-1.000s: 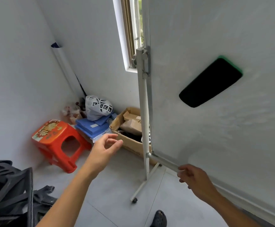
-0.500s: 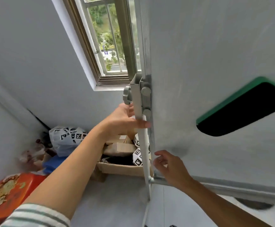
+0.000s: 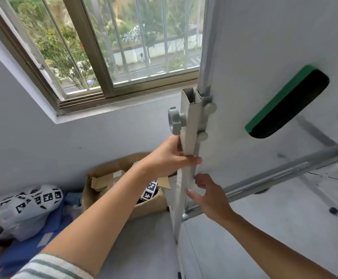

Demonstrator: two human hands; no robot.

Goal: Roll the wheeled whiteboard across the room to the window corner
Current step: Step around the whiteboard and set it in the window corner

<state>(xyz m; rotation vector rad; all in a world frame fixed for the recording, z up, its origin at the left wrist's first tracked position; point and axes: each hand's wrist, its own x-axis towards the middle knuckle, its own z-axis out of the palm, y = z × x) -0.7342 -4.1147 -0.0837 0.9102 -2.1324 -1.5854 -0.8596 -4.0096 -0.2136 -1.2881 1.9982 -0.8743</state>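
The wheeled whiteboard [image 3: 264,47] fills the right side, its white surface tilted, close to the window [image 3: 107,43]. Its white upright post [image 3: 191,121] stands at centre with grey clamp knobs. My left hand [image 3: 174,156] is wrapped around the post just under the lower knob. My right hand [image 3: 208,196] rests lower on the post's edge and the board's bottom left corner, fingers spread. A green-backed black eraser [image 3: 288,103] sticks to the board. The metal tray rail [image 3: 280,174] runs along the board's bottom edge.
A cardboard box [image 3: 127,172] with papers and tags sits on the floor right behind the post. A white bag [image 3: 23,208] with black tags lies on blue folders [image 3: 49,232] at the left. A caster [image 3: 333,210] shows at the right on the grey floor.
My left hand went from reaching in the air to gripping the post. My right hand slid from the tray rail up to the board's corner. The view rose toward the window.
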